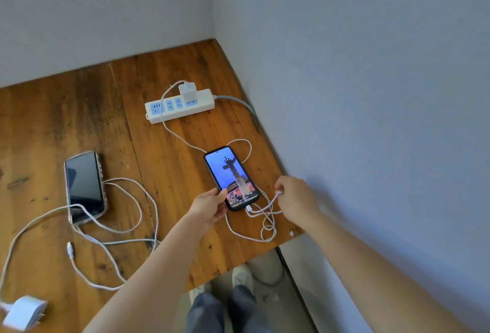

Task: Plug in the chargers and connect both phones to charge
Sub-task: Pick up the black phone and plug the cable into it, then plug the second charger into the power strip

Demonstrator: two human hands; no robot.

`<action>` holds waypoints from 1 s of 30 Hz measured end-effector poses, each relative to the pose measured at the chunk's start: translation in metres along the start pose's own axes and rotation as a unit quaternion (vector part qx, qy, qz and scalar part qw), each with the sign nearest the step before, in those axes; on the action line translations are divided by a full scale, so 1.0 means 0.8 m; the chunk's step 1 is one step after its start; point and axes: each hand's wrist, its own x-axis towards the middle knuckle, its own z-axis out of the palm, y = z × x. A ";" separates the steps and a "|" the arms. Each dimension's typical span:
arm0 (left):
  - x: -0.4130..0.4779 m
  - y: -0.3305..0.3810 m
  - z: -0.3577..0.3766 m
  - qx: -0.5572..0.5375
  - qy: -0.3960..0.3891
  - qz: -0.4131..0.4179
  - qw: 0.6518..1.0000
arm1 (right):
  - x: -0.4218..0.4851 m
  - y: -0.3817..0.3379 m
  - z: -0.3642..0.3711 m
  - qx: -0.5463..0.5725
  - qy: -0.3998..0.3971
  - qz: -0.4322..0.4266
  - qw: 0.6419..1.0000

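Power strip at upper centre of the frame on the wooden table, near the corner of the walls, with a charger plugged in toward its right end. Below it, right of centre, a lit phone, with a cable looped just beside its lower right. At left, a second phone lying flat. Around and below that, a loose cable. In the lower left corner, an unplugged charger.
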 end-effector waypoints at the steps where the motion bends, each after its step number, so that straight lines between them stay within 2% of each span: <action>1: 0.002 -0.002 0.000 0.013 0.002 0.006 1.000 | 0.000 0.000 0.006 -0.004 -0.020 -0.010 1.000; 4: 0.005 -0.009 0.000 0.033 0.027 0.017 0.999 | 0.001 0.002 0.020 -0.019 -0.075 -0.010 0.997; 7: -0.002 -0.010 0.001 0.046 0.058 0.034 0.997 | 0.001 -0.001 0.022 0.012 -0.124 0.000 0.992; 13: -0.037 -0.020 -0.027 0.125 0.116 0.114 0.979 | 0.000 -0.049 0.022 0.087 -0.146 -0.040 0.985; 16: -0.061 -0.033 -0.072 0.165 0.191 0.188 0.949 | -0.011 -0.089 0.042 0.078 -0.142 -0.062 0.985; 20: -0.097 -0.064 -0.158 0.232 0.298 0.272 0.885 | -0.038 -0.150 0.080 0.066 -0.178 -0.106 0.976; 22: -0.119 -0.096 -0.229 0.245 0.355 0.271 0.861 | -0.067 -0.202 0.124 0.043 -0.218 -0.137 0.965; 24: -0.126 -0.111 -0.252 0.258 0.377 0.269 0.848 | -0.080 -0.218 0.137 0.049 -0.231 -0.138 0.962; 30: -0.145 -0.174 -0.366 0.261 0.416 0.152 0.858 | -0.144 -0.304 0.239 -0.011 -0.274 -0.199 0.941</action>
